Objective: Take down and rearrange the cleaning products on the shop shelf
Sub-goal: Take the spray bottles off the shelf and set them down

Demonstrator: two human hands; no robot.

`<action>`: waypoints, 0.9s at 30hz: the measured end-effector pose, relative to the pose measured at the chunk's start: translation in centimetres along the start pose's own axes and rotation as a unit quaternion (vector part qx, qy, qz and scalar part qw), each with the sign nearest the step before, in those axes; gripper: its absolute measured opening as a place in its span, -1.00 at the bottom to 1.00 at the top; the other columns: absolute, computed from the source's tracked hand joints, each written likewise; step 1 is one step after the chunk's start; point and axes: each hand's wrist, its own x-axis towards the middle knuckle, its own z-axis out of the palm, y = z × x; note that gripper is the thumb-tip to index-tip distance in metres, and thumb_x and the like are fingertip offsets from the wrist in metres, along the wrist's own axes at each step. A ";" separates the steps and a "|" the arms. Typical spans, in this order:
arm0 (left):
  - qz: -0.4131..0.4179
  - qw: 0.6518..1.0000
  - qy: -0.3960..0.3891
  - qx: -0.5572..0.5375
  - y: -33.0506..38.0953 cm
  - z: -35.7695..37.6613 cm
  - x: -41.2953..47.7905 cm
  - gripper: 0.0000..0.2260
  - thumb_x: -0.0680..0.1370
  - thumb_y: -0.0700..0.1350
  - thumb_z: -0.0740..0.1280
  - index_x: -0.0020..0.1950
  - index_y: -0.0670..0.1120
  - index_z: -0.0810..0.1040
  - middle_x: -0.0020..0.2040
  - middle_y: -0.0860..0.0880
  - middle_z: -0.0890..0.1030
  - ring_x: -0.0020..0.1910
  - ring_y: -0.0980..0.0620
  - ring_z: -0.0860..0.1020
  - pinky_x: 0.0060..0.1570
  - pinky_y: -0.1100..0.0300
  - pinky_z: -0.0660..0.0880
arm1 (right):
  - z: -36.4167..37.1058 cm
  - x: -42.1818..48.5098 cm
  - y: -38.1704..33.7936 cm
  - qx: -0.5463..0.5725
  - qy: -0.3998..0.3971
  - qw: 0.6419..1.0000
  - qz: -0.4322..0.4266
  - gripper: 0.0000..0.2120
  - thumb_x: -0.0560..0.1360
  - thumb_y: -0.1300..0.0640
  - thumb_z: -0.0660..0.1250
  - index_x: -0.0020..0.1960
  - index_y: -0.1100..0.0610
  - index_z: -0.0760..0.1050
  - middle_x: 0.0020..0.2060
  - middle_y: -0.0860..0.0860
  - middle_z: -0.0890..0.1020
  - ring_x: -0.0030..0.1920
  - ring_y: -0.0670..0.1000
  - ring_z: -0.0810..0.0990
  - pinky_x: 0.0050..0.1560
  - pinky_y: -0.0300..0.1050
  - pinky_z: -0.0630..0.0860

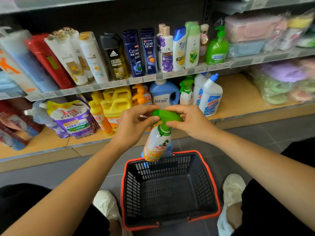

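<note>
Head view: spray bottle (157, 143), green trigger head, orange label; hanging above the basket (170, 189) on the floor, likely for dropping in; left hand (136, 124) and right hand (189, 121) both closed on the trigger head, steadying it; lower shelf (238, 92) behind holds remaining cleaning products

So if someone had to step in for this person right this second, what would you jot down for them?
Left hand and right hand: both grip the green trigger head of one spray bottle, held tilted above the far edge of the basket.
Basket: on the floor between the feet, nothing visible inside.
Bottom shelf: yellow jugs, blue detergent jug, white bottles and another spray bottle stand there.
Done: one bottle is off the shelf.
Left: set it down, take down the others, rearrange.
</note>
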 end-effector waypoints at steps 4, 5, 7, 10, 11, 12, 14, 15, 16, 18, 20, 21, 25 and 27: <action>-0.056 0.994 -0.040 -0.085 0.0 -0.1 0.1 -0.79 0.54 -0.23 0.44 0.17 -0.10 0.66 -0.11 -0.10 0.72 -0.16 0.09 0.68 -0.12 0.27 0.61 | 0.0 -0.5 -0.3 -0.014 -0.015 1.000 -0.010 -0.61 0.46 0.18 0.47 0.12 -0.29 0.58 0.04 -0.05 0.69 0.08 -0.03 0.66 0.12 0.07 0.58; -0.085 0.988 -0.045 -0.123 0.0 0.0 0.1 -0.81 0.55 -0.25 0.42 0.15 -0.11 0.66 -0.10 -0.19 0.72 -0.15 0.00 0.69 -0.10 0.20 0.65 | 0.0 -0.6 -0.3 -0.020 -0.013 1.000 -0.013 -0.62 0.46 0.16 0.47 0.11 -0.28 0.58 0.05 -0.07 0.67 0.07 -0.05 0.65 0.11 0.06 0.57; -0.133 0.977 -0.047 -0.162 -0.2 0.2 0.2 -0.84 0.56 -0.26 0.40 0.12 -0.15 0.66 -0.08 -0.27 0.70 -0.15 -0.05 0.69 -0.08 0.12 0.66 | 0.0 -0.6 -0.1 -0.029 -0.009 0.999 -0.015 -0.62 0.45 0.13 0.47 0.19 -0.22 0.56 0.04 -0.07 0.67 0.06 -0.06 0.65 0.10 0.06 0.57; -0.165 0.968 -0.049 -0.182 -0.2 0.7 0.2 -0.87 0.57 -0.25 0.39 0.10 -0.16 0.65 -0.12 -0.21 0.70 -0.20 0.04 0.69 -0.12 0.19 0.66 | -0.1 -0.6 -0.1 -0.026 -0.009 0.999 -0.018 -0.61 0.44 0.10 0.47 0.16 -0.29 0.56 0.05 -0.10 0.68 0.07 -0.09 0.65 0.11 0.03 0.57; -0.165 0.968 -0.048 -0.185 -0.2 0.8 0.2 -0.88 0.58 -0.25 0.39 0.09 -0.16 0.65 -0.12 -0.20 0.70 -0.21 0.05 0.69 -0.13 0.21 0.65 | -0.2 -0.6 -0.2 -0.023 -0.011 0.999 -0.021 -0.59 0.45 0.11 0.47 0.13 -0.35 0.56 0.06 -0.11 0.67 0.07 -0.10 0.65 0.11 0.01 0.57; -0.158 0.969 -0.046 -0.184 -0.2 0.8 0.2 -0.88 0.57 -0.26 0.39 0.09 -0.15 0.65 -0.13 -0.18 0.71 -0.21 0.06 0.69 -0.13 0.22 0.65 | -0.3 -0.6 -0.4 -0.019 -0.012 0.999 -0.023 -0.57 0.45 0.13 0.47 0.11 -0.39 0.55 0.06 -0.13 0.67 0.08 -0.11 0.65 0.10 -0.02 0.57; -0.121 0.980 -0.042 -0.155 -0.2 0.7 0.1 -0.86 0.56 -0.26 0.41 0.10 -0.14 0.65 -0.12 -0.17 0.71 -0.17 0.02 0.70 -0.10 0.19 0.65 | -0.4 -0.5 -0.4 -0.010 -0.012 1.000 -0.025 -0.54 0.46 0.18 0.48 0.09 -0.39 0.55 0.06 -0.14 0.67 0.08 -0.12 0.65 0.11 -0.05 0.57; -0.094 0.987 -0.040 -0.124 -0.2 0.6 0.0 -0.84 0.55 -0.25 0.42 0.13 -0.13 0.65 -0.10 -0.18 0.71 -0.14 -0.03 0.70 -0.07 0.14 0.66 | -0.4 -0.5 -0.3 -0.003 -0.013 1.000 -0.025 -0.55 0.47 0.20 0.48 0.11 -0.35 0.56 0.05 -0.13 0.68 0.08 -0.13 0.65 0.12 -0.07 0.58; -0.067 0.993 -0.039 -0.089 -0.2 0.5 -0.1 -0.81 0.55 -0.23 0.43 0.16 -0.11 0.66 -0.09 -0.18 0.71 -0.11 -0.08 0.70 -0.05 0.08 0.66 | -0.5 -0.4 -0.2 0.004 -0.015 1.000 -0.020 -0.56 0.47 0.22 0.48 0.15 -0.28 0.56 0.04 -0.12 0.69 0.09 -0.13 0.65 0.14 -0.10 0.59; -0.016 0.999 -0.027 -0.028 -0.3 0.3 -0.4 -0.76 0.54 -0.21 0.45 0.20 -0.09 0.66 -0.05 -0.15 0.72 -0.09 -0.11 0.68 -0.02 0.00 0.63 | -0.7 -0.3 0.1 0.015 -0.024 1.000 -0.012 -0.62 0.49 0.24 0.47 0.23 -0.07 0.59 0.08 -0.08 0.69 0.12 -0.14 0.64 0.16 -0.15 0.59; 0.029 1.000 -0.009 0.005 -0.2 0.2 -0.6 -0.74 0.52 -0.24 0.48 0.21 -0.14 0.67 -0.02 -0.13 0.72 -0.07 -0.08 0.68 -0.05 -0.03 0.62 | -0.9 -0.2 0.0 0.028 -0.028 0.999 -0.010 -0.64 0.49 0.27 0.46 0.25 0.02 0.58 0.09 -0.08 0.68 0.11 -0.16 0.64 0.12 -0.25 0.57; 0.053 0.998 -0.002 0.015 -0.2 0.1 -0.6 -0.74 0.51 -0.27 0.48 0.20 -0.18 0.68 0.00 -0.12 0.72 -0.06 -0.08 0.69 -0.06 -0.03 0.62 | -1.0 -0.2 0.0 0.036 -0.029 0.999 -0.011 -0.65 0.50 0.29 0.45 0.24 0.03 0.58 0.08 -0.10 0.68 0.10 -0.19 0.63 0.09 -0.30 0.55; 0.139 0.989 0.018 0.051 -0.2 -0.1 -0.4 -0.78 0.47 -0.33 0.51 0.11 -0.24 0.71 0.03 -0.13 0.72 0.01 -0.04 0.69 -0.01 0.06 0.64 | -1.0 -0.2 -0.1 0.056 -0.034 0.998 -0.006 -0.66 0.50 0.32 0.44 0.21 0.03 0.57 0.03 -0.16 0.67 0.06 -0.24 0.63 0.02 -0.37 0.52; 0.140 0.988 0.014 0.058 -0.3 -0.1 -0.4 -0.79 0.47 -0.32 0.51 0.10 -0.23 0.71 0.00 -0.13 0.72 -0.02 -0.04 0.69 -0.02 0.07 0.64 | -1.0 -0.2 0.1 0.059 -0.037 0.998 -0.002 -0.65 0.50 0.31 0.44 0.20 0.00 0.57 0.02 -0.17 0.67 0.05 -0.23 0.63 0.01 -0.36 0.52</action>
